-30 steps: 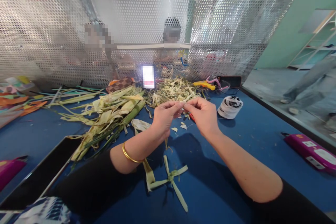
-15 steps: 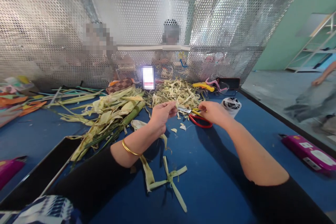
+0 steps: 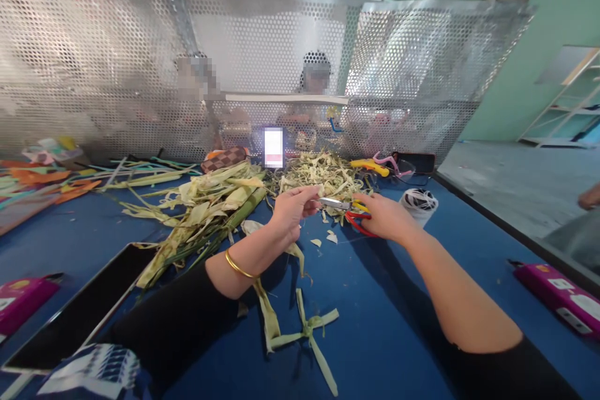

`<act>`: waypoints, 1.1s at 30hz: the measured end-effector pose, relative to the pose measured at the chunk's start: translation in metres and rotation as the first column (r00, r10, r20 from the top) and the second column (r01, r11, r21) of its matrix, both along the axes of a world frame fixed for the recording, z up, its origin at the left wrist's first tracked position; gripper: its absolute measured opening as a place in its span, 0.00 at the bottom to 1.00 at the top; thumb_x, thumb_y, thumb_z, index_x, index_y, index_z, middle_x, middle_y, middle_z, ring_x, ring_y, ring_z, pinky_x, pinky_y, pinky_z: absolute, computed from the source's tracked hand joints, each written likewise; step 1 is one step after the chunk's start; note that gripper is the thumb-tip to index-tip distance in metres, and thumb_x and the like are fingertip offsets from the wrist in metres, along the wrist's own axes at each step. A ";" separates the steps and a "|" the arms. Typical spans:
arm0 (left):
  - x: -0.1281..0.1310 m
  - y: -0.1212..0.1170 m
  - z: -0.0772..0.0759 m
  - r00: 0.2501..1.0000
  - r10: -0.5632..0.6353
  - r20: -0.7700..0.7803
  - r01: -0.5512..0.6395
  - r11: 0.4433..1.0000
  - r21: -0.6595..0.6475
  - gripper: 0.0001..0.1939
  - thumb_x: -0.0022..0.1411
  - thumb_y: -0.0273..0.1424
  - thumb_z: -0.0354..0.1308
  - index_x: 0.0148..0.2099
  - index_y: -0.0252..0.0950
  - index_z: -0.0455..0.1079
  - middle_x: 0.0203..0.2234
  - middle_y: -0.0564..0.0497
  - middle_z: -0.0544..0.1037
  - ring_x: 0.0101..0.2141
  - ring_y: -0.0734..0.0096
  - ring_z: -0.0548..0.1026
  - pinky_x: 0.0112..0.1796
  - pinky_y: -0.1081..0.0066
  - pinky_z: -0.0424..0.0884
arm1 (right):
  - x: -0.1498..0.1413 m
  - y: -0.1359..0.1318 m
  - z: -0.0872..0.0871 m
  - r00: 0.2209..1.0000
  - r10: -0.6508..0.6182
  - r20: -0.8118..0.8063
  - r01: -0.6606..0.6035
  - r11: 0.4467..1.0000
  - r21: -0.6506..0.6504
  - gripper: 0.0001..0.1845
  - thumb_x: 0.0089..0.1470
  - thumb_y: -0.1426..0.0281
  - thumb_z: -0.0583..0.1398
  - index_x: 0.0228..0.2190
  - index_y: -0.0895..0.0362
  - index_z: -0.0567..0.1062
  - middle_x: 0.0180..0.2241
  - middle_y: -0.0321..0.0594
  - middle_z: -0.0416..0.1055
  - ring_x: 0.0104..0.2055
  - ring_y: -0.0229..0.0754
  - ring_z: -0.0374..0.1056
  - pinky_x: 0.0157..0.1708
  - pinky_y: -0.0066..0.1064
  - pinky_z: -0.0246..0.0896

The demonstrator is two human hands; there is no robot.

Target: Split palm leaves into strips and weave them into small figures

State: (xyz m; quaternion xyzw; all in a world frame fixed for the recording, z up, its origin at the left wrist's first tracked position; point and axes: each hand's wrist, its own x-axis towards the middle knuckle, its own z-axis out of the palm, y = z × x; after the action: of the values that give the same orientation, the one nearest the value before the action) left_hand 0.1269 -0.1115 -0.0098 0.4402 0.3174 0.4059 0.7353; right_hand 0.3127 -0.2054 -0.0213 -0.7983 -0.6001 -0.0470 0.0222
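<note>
My left hand (image 3: 293, 209) is closed in a pinch, with a small pale piece of corn husk (image 3: 320, 190) showing at its fingertips. My right hand (image 3: 387, 217) grips scissors (image 3: 336, 204) with red and yellow handles, their blades pointing left to the left fingertips. Beneath the left wrist a husk strip (image 3: 296, 251) hangs or lies; whether the hand holds it I cannot tell. Nearer me on the table is a cross of knotted husk strips (image 3: 308, 327), beside a folded strip (image 3: 269, 320). Trimmed husk scraps (image 3: 323, 172) are heaped just beyond both hands.
Long husks (image 3: 206, 203) lie to the left on the blue table (image 3: 398, 337). A lit phone (image 3: 274, 147) stands at the back, against a perforated metal screen (image 3: 281, 31). A yellow-handled tool (image 3: 370, 167), a white roll (image 3: 419, 205) and a purple pack (image 3: 557, 294) lie on the right.
The scissors have turned in my right hand, and its fingers now cover more of the handles. My left hand keeps its pinch. The whole view has shifted slightly.
</note>
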 end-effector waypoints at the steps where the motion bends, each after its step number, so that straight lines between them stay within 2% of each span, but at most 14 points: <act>1: 0.000 0.001 0.001 1.000 0.004 0.006 -0.004 1.000 0.004 0.08 0.46 0.28 0.67 0.27 0.30 0.72 0.20 0.51 0.74 0.18 0.80 0.70 0.22 0.78 0.66 | 0.002 -0.002 0.003 0.999 0.003 -0.040 -0.002 1.000 0.018 0.35 0.45 0.72 0.56 0.57 0.52 0.63 0.41 0.47 0.72 0.36 0.49 0.70 0.32 0.33 0.57; 4: -0.001 0.003 0.002 1.000 0.019 0.022 -0.019 1.000 -0.003 0.07 0.47 0.28 0.66 0.28 0.30 0.72 0.21 0.51 0.75 0.18 0.81 0.70 0.21 0.78 0.65 | 0.007 -0.007 0.010 0.965 0.027 -0.259 -0.007 0.997 0.079 0.34 0.44 0.72 0.57 0.56 0.49 0.66 0.34 0.40 0.75 0.32 0.44 0.69 0.30 0.30 0.57; 6: -0.001 0.005 0.004 0.999 0.034 0.036 -0.033 0.999 -0.022 0.07 0.47 0.28 0.66 0.28 0.31 0.72 0.21 0.51 0.74 0.18 0.81 0.70 0.21 0.78 0.65 | 0.009 -0.008 0.011 0.890 0.077 -0.449 -0.007 0.988 0.155 0.31 0.44 0.72 0.57 0.53 0.51 0.69 0.33 0.39 0.75 0.31 0.42 0.68 0.28 0.29 0.57; 8: -0.002 0.006 0.005 0.997 0.052 0.058 -0.050 0.998 -0.038 0.08 0.47 0.29 0.67 0.28 0.31 0.72 0.21 0.52 0.74 0.19 0.80 0.70 0.22 0.78 0.65 | 0.006 -0.006 0.010 0.768 0.128 -0.628 0.037 0.969 0.244 0.28 0.45 0.68 0.59 0.51 0.54 0.72 0.32 0.39 0.74 0.28 0.40 0.66 0.25 0.29 0.57; 11: -0.003 0.008 0.007 0.993 0.063 0.099 -0.058 0.997 -0.054 0.07 0.48 0.28 0.66 0.28 0.32 0.72 0.21 0.51 0.74 0.21 0.79 0.72 0.24 0.78 0.67 | -0.005 -0.002 0.010 0.535 0.177 -0.826 0.164 0.937 0.308 0.31 0.41 0.61 0.64 0.49 0.56 0.72 0.24 0.34 0.68 0.21 0.35 0.59 0.21 0.28 0.54; 14: -0.003 0.010 0.008 0.986 0.073 0.151 -0.063 0.995 -0.072 0.07 0.48 0.28 0.66 0.28 0.32 0.71 0.21 0.51 0.74 0.24 0.78 0.74 0.27 0.79 0.68 | -0.021 -0.001 0.011 0.323 0.300 -0.898 0.187 0.910 0.371 0.33 0.37 0.58 0.67 0.46 0.55 0.70 0.20 0.28 0.61 0.20 0.33 0.55 0.21 0.27 0.52; 16: -0.003 0.013 0.008 0.980 0.088 0.178 -0.077 0.995 -0.070 0.07 0.47 0.28 0.67 0.28 0.32 0.71 0.20 0.53 0.73 0.24 0.79 0.72 0.27 0.79 0.67 | -0.030 -0.001 0.013 0.254 0.376 -0.891 0.139 0.897 0.419 0.31 0.36 0.58 0.67 0.44 0.54 0.69 0.22 0.28 0.62 0.23 0.34 0.58 0.24 0.27 0.55; 18: -0.003 0.015 0.007 0.976 0.094 0.197 -0.086 0.995 -0.051 0.08 0.47 0.29 0.67 0.28 0.32 0.71 0.19 0.54 0.72 0.22 0.81 0.70 0.26 0.80 0.66 | -0.038 -0.002 0.015 0.269 0.399 -0.877 0.082 0.897 0.433 0.31 0.36 0.59 0.68 0.43 0.53 0.67 0.26 0.30 0.64 0.27 0.35 0.61 0.29 0.29 0.59; 19: -0.003 0.016 0.007 0.974 0.096 0.205 -0.089 0.995 -0.042 0.08 0.47 0.29 0.66 0.28 0.31 0.71 0.18 0.54 0.71 0.21 0.81 0.70 0.25 0.80 0.65 | -0.041 -0.002 0.016 0.311 0.395 -0.864 0.061 0.899 0.433 0.32 0.35 0.60 0.68 0.43 0.53 0.66 0.27 0.30 0.64 0.28 0.36 0.61 0.31 0.30 0.60; 23: -0.003 0.018 0.008 0.966 0.126 0.228 -0.121 0.992 -0.037 0.06 0.49 0.27 0.65 0.30 0.30 0.72 0.19 0.53 0.72 0.22 0.81 0.70 0.26 0.79 0.66 | -0.049 -0.004 0.018 0.577 0.344 -0.741 0.026 0.899 0.437 0.30 0.38 0.59 0.66 0.44 0.53 0.66 0.27 0.31 0.64 0.28 0.39 0.63 0.33 0.33 0.60; 25: -0.003 0.018 0.009 0.962 0.144 0.230 -0.137 0.989 -0.048 0.05 0.51 0.27 0.64 0.30 0.30 0.72 0.19 0.53 0.72 0.22 0.81 0.70 0.27 0.79 0.66 | -0.052 -0.005 0.019 0.667 0.323 -0.672 0.011 0.897 0.442 0.27 0.42 0.59 0.64 0.44 0.53 0.67 0.27 0.32 0.66 0.29 0.40 0.64 0.33 0.34 0.61; 29: -0.003 0.016 0.009 0.955 0.149 0.257 -0.139 0.989 -0.060 0.02 0.54 0.25 0.61 0.30 0.30 0.72 0.19 0.53 0.72 0.22 0.81 0.70 0.28 0.78 0.68 | -0.060 -0.006 0.020 0.772 0.273 -0.573 0.003 0.901 0.434 0.25 0.43 0.60 0.63 0.44 0.54 0.68 0.29 0.35 0.70 0.29 0.42 0.66 0.31 0.34 0.62; 33: -0.003 0.014 0.008 0.949 0.146 0.281 -0.128 0.988 -0.082 0.05 0.57 0.22 0.57 0.29 0.31 0.71 0.20 0.53 0.72 0.22 0.81 0.71 0.29 0.78 0.69 | -0.066 -0.005 0.018 0.818 0.252 -0.517 -0.008 0.904 0.427 0.25 0.43 0.60 0.62 0.44 0.54 0.69 0.31 0.38 0.73 0.31 0.44 0.68 0.31 0.33 0.62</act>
State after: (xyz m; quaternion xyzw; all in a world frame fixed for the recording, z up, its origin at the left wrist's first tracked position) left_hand 0.1238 -0.0977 -0.0016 0.3306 0.2502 0.5053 0.7568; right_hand 0.2470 -0.2103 -0.0030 -0.7102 -0.5979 0.0671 0.3656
